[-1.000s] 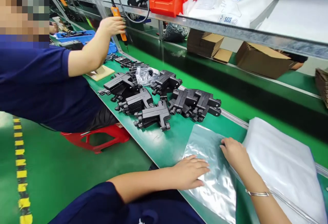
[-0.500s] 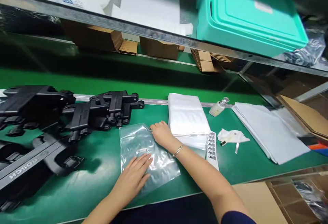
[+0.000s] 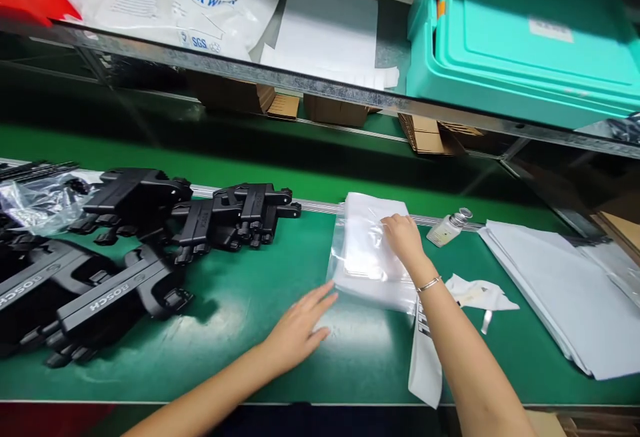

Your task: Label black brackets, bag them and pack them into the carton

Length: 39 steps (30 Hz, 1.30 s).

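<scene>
A clear plastic bag lies over a stack of white, filmy sheets on the green table. My right hand is over the stack's right side, fingers curled on the bag's upper right part. My left hand hovers or rests just below the bag's lower left corner, fingers stretched out and holding nothing; whether it touches the bag I cannot tell. Under my right forearm, a strip of printed labels sticks out from the stack.
Several black plastic parts marked BOSCH fill the table's left. To the right are a small bottle, a white cloth and large white sheets. An overhead shelf carries a turquoise bin.
The clear bag has moved right, from the bare green table onto the white stack, with my right hand. My left hand has come off the bag and shifted right. The view has turned left.
</scene>
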Tool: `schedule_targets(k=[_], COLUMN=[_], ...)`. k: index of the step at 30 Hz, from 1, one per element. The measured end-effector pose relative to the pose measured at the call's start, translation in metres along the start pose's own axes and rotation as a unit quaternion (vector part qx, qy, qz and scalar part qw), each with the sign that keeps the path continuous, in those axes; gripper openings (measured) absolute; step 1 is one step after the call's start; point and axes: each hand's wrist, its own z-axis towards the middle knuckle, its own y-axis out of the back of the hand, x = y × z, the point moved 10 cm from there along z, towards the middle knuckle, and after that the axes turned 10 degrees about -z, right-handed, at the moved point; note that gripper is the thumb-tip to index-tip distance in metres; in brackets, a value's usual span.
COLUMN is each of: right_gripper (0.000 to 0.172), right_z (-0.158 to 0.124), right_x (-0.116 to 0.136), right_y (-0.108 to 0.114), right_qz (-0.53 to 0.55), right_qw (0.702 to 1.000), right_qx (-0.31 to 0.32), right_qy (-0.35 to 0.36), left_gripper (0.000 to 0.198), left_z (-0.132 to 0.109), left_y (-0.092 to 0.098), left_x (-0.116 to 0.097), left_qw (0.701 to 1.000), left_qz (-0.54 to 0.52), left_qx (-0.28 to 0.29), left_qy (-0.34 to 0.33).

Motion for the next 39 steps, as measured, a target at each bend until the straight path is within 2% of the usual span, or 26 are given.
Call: schedule_targets(k=[2, 4, 6, 9, 11, 13, 15, 17, 20, 22, 24, 26, 27, 29, 31, 33, 36, 39], right_gripper=[0.034, 0.035, 0.034, 0.032, 0.032, 0.033, 0.034, 0.034, 0.035, 0.038, 0.042, 0.044, 0.045, 0.045, 0.044, 0.043, 0.044, 0.046], right_z=[-0.001, -0.006, -0.014, -0.030, -0.037, -0.038, -0.039, -0.044, -0.059, -0.074, -0.082, -0.082, -0.081, -0.076, -0.076, -0.083, -0.099, -0.113], right_x=[-0.007, -0.004, 0.008, 0.031, 0.040, 0.056, 0.087, 0.120, 0.167, 0.197, 0.214, 0.221, 0.222, 0.222, 0.221, 0.217, 0.202, 0.186], right_y=[-0.014, -0.022, -0.026, -0.031, -0.025, -0.026, -0.026, -0.023, -0.025, -0.039, -0.059, -0.075, -0.080, -0.083, -0.074, -0.056, -0.025, -0.008], right_qz=[0.021, 0.048, 0.078, 0.132, 0.189, 0.207, 0.180, 0.126, 0.084, 0.093, 0.101, 0.109, 0.113, 0.126, 0.143, 0.158, 0.175, 0.187], right_qw=[1.000, 0.999, 0.997, 0.987, 0.968, 0.953, 0.941, 0.939, 0.938, 0.931, 0.927, 0.927, 0.927, 0.925, 0.917, 0.904, 0.890, 0.885], right_qx=[-0.003, -0.012, -0.019, -0.038, -0.109, -0.144, -0.160, -0.181, -0.179, -0.140, -0.110, -0.102, -0.103, -0.110, -0.123, -0.138, -0.155, -0.149], right_qy=[-0.006, -0.005, 0.016, 0.081, 0.122, 0.169, 0.236, 0.264, 0.284, 0.323, 0.343, 0.345, 0.343, 0.341, 0.351, 0.372, 0.392, 0.399], left_gripper=[0.065, 0.077, 0.086, 0.084, 0.082, 0.076, 0.062, 0.053, 0.065, 0.062, 0.048, 0.047, 0.050, 0.057, 0.060, 0.060, 0.063, 0.070], left_z=[0.014, 0.028, 0.041, 0.045, 0.032, 0.011, -0.014, -0.035, -0.059, -0.080, -0.111, -0.144, -0.155, -0.165, -0.167, -0.167, -0.172, -0.182], left_y=[0.015, 0.018, 0.015, 0.021, 0.036, 0.053, 0.063, 0.066, 0.078, 0.109, 0.161, 0.210, 0.227, 0.247, 0.254, 0.256, 0.254, 0.240], left_x=[0.014, 0.025, 0.030, 0.034, 0.037, 0.041, 0.046, 0.051, 0.050, 0.043, 0.037, 0.038, 0.045, 0.065, 0.082, 0.088, 0.076, 0.065], left_qw=[0.993, 0.974, 0.958, 0.949, 0.954, 0.963, 0.964, 0.958, 0.950, 0.943, 0.914, 0.871, 0.862, 0.860, 0.862, 0.862, 0.861, 0.838], left_qz=[-0.077, -0.156, -0.209, -0.224, -0.194, -0.126, -0.045, 0.021, 0.083, 0.128, 0.201, 0.272, 0.296, 0.312, 0.307, 0.291, 0.223, 0.026], left_qx=[-0.062, -0.102, -0.118, -0.131, -0.142, -0.148, -0.144, -0.130, -0.118, -0.166, -0.261, -0.332, -0.332, -0.299, -0.277, -0.291, -0.386, -0.518], left_qy=[0.069, 0.126, 0.158, 0.179, 0.180, 0.189, 0.218, 0.255, 0.276, 0.258, 0.238, 0.237, 0.244, 0.269, 0.292, 0.296, 0.247, 0.170])
